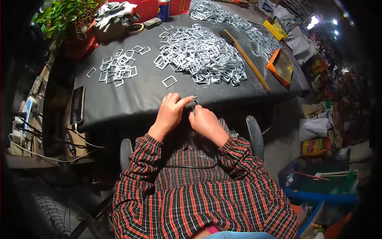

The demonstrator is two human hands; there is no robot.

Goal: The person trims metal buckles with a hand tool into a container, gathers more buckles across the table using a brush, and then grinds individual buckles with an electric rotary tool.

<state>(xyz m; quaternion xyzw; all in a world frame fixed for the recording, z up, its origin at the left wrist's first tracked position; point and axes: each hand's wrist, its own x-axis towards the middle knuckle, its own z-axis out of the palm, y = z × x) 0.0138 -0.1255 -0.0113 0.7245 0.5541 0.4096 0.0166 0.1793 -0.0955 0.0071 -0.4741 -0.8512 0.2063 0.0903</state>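
Both hands are close together at the front edge of the black-covered table (131,97). My left hand (170,112) is closed, its index finger stretched along a small metal piece (194,98) at the fingertips. Beside it, my right hand (207,122) is closed round something dark and thin, mostly hidden by the fingers. One loose metal frame (169,81) lies just beyond the hands. Farther back is a large heap of rectangular metal frames (203,53), with a smaller group of frames (118,67) to its left.
A long wooden-handled brush (248,61) and an orange tray (279,67) lie at the right. A phone (77,105) rests at the table's left edge. Behind are a potted plant (67,18), gloves (115,15), a tape roll (135,28) and a blue can (163,10).
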